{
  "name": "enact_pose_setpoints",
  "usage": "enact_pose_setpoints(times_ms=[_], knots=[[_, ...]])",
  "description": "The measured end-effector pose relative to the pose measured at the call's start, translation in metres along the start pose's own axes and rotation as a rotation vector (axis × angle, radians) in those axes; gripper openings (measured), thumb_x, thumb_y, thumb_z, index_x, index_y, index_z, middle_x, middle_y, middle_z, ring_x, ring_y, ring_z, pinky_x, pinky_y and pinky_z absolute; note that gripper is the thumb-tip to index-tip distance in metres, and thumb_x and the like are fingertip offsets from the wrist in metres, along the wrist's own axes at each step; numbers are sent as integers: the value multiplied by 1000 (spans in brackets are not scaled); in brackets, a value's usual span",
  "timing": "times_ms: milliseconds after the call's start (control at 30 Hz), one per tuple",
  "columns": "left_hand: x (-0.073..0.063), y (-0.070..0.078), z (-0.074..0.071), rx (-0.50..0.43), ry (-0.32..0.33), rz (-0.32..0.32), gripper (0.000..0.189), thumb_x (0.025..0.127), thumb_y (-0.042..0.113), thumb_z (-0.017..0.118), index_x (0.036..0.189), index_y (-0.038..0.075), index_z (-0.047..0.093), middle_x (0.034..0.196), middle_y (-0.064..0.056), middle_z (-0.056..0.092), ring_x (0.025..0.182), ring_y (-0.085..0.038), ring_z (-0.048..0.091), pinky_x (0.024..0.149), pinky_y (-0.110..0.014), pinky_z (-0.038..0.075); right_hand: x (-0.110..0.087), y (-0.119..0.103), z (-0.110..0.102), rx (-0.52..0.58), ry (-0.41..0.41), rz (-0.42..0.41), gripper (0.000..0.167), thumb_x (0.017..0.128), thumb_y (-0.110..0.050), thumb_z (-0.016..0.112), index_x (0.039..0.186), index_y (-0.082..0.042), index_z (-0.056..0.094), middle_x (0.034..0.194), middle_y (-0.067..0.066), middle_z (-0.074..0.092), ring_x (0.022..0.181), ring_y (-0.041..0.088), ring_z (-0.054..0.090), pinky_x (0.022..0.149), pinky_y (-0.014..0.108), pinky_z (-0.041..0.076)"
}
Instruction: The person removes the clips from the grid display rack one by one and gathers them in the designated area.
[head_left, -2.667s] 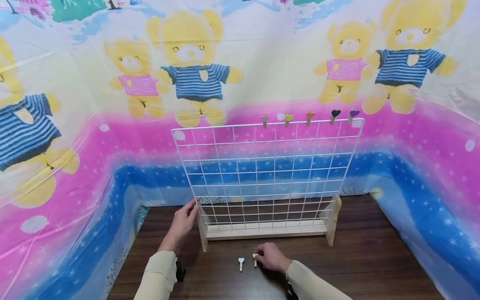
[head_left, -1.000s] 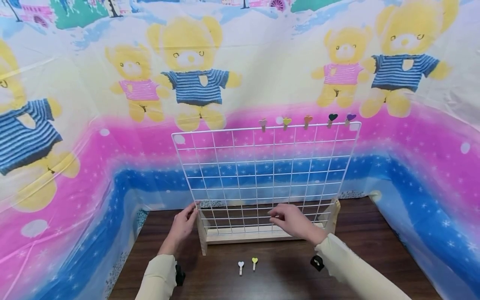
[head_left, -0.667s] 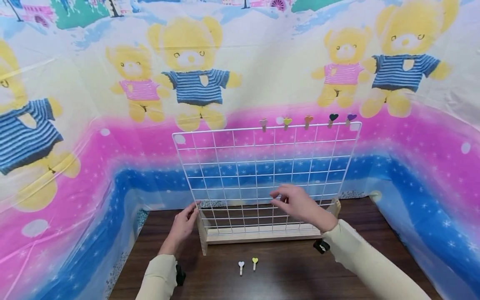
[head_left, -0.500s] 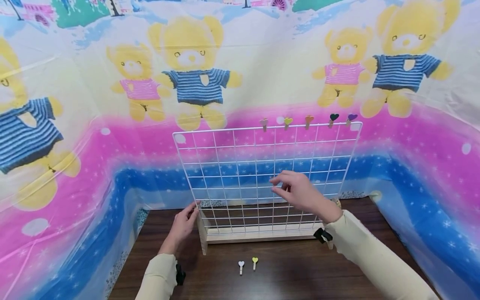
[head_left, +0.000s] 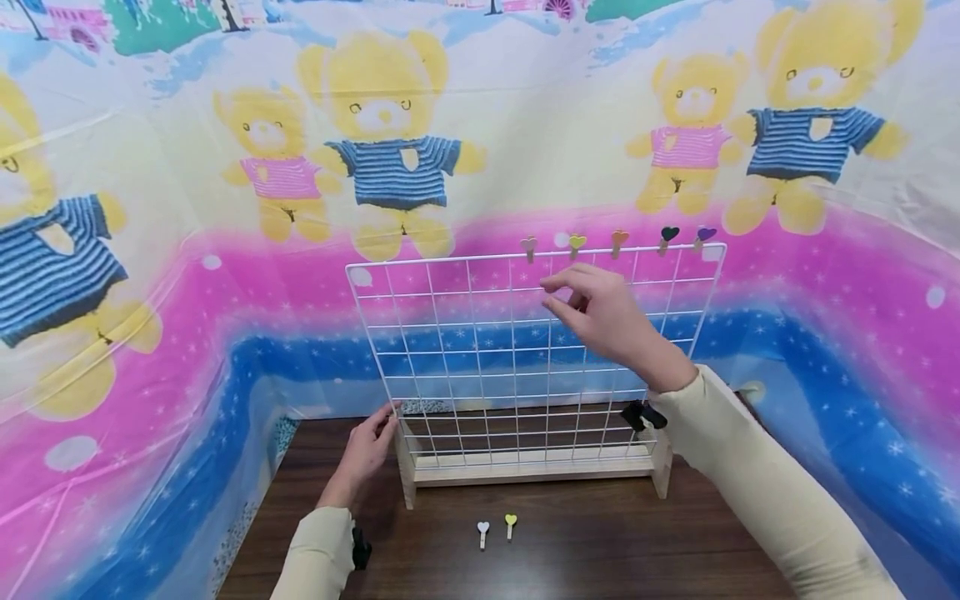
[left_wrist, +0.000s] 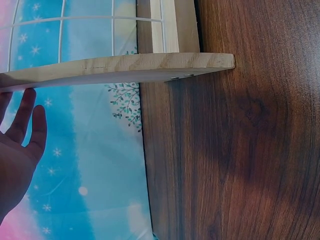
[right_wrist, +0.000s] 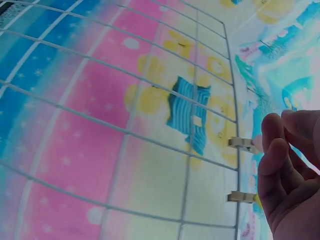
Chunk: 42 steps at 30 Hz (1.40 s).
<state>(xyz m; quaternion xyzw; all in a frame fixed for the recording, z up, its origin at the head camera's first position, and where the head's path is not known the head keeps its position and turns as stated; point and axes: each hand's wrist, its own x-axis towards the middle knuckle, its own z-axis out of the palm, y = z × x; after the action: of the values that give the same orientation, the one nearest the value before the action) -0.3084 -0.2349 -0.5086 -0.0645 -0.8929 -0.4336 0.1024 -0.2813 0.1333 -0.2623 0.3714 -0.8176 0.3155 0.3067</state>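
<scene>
My right hand [head_left: 600, 312] is raised in front of the upper part of the white wire grid [head_left: 450, 262], thumb and index finger apart with nothing between them. Just above its fingertips, a pale pink heart clothespin [head_left: 529, 247] is clipped to the top bar. Right of it on the bar are yellow [head_left: 577, 243], orange [head_left: 618, 242], dark green [head_left: 670, 237] and purple [head_left: 705, 236] heart clothespins. My left hand [head_left: 366, 446] touches the grid stand's left wooden support [left_wrist: 120, 67] with nearly straight fingertips.
A white heart clothespin [head_left: 482, 535] and a yellow heart clothespin [head_left: 511, 527] lie side by side on the dark wood table [head_left: 600, 542], in front of the stand's wooden base [head_left: 532, 472]. Behind hangs a bear-printed cloth [head_left: 525, 125].
My right hand has let go of the yellow clothespin on the table and risen past the grid's lower rows to near its top bar. My left hand has stayed at the support.
</scene>
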Motion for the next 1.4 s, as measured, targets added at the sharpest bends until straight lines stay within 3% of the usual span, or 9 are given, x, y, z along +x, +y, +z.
enact_pose_setpoints(times_ms=[233,367,600,800,933,1133,1267,1400], knots=[[0,-1,0,-10,-6,8,37,101,17,47,137,12,51,116,-19,62,101,-29,59,79,-45,47,29,-7,-3,24,119,1,24,84,-3,71,108,0,70,97,9,63,54,10,59,49,21,45],[1,-3,-1,-10,-5,15,37,101,17,48,137,12,52,116,-19,62,102,-30,59,80,-46,47,39,-11,-5,-4,98,83,28,87,-9,69,115,-3,67,107,8,61,59,12,63,52,24,47],[1,-2,-1,-13,-7,23,35,101,16,47,136,12,53,114,-17,62,102,-30,58,78,-45,46,49,-11,-5,-8,-7,240,36,92,-13,64,127,-6,60,118,8,57,58,13,63,55,27,51],[0,-1,-1,-12,-5,18,36,101,16,47,136,13,53,114,-16,63,98,-28,58,76,-42,46,55,-7,-2,-15,-85,277,36,94,-15,61,128,-5,59,105,7,59,56,14,63,54,26,51],[0,-1,-1,-15,-8,18,36,101,16,47,136,13,53,114,-16,62,99,-28,58,76,-42,45,59,-4,0,-15,-97,270,33,95,-17,59,125,-4,61,94,5,62,53,14,62,52,26,50],[0,-1,-2,-22,-19,13,37,102,18,46,138,11,51,116,-17,61,99,-27,58,76,-44,46,60,-4,1,-7,-104,328,33,95,-19,59,125,-4,60,90,5,66,52,13,60,51,27,50],[0,-1,-2,-28,-27,5,37,102,18,46,138,12,50,120,-18,60,106,-29,57,82,-47,46,60,-4,1,-23,-106,293,25,95,-17,59,115,-3,65,86,7,66,52,14,61,51,27,50],[0,-2,-1,-22,-20,10,37,102,18,46,138,10,50,116,-17,61,100,-29,58,78,-45,46,59,-4,2,-8,-81,266,19,94,-14,61,107,-2,67,86,7,67,53,15,61,50,26,50]])
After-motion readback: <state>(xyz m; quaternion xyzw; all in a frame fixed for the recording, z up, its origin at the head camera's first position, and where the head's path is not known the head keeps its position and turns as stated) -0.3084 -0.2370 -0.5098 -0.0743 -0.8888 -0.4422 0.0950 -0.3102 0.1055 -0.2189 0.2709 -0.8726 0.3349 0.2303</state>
